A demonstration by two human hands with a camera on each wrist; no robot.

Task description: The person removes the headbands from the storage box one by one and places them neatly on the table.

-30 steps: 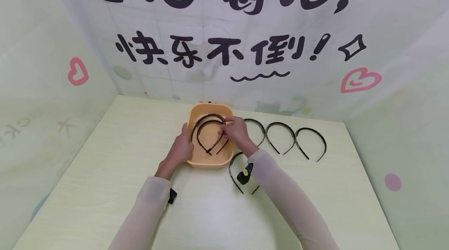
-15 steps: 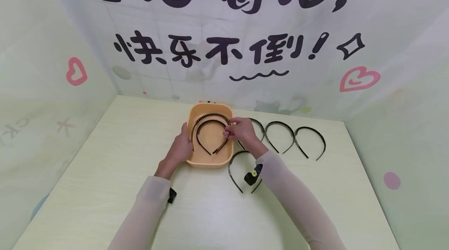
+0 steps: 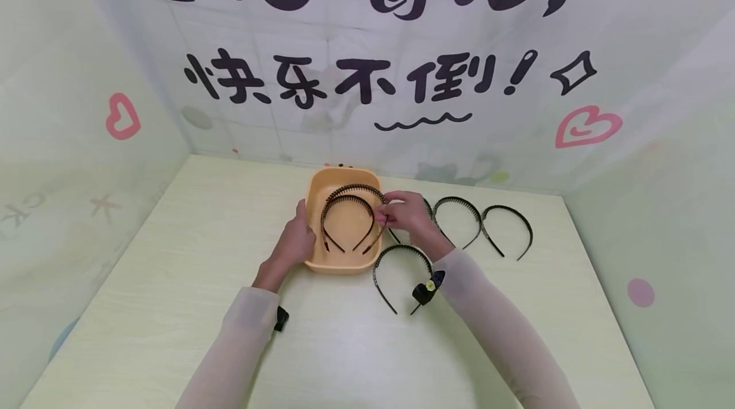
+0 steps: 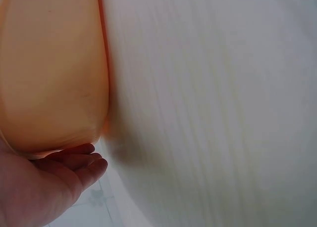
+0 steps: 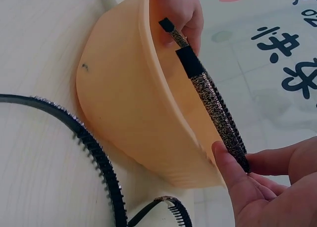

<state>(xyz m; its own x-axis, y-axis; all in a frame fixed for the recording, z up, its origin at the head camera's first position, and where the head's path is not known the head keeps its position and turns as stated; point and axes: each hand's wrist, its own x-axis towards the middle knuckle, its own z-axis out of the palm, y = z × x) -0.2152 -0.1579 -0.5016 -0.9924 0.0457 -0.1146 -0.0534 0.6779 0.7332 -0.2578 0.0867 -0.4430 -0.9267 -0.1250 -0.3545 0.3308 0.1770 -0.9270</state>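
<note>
My left hand (image 3: 294,240) grips the left rim of an orange plastic basin (image 3: 342,270); in the left wrist view its fingers (image 4: 91,172) lie along the basin's outer wall. My right hand (image 3: 412,214) is at the basin's right rim, pinching a toothed headband (image 5: 218,106) between thumb and fingers by one side. This headband has black tips and a speckled, glittery surface, and its arc stands over the basin. Inside the basin lies another black toothed headband (image 3: 348,198), partly overlapped by the held one in the head view.
On the table (image 3: 356,358), right of the basin, are a toothed headband (image 3: 457,200) and a black headband (image 3: 511,208). Another there is mostly behind my right hand. A further headband (image 3: 402,247) lies nearer, partly under my right wrist. A printed cloth wall (image 3: 321,134) stands behind.
My right hand has shifted right with the pinched headband, and its arc has turned and moved right over the basin. The left hand stays on the basin's rim.
</note>
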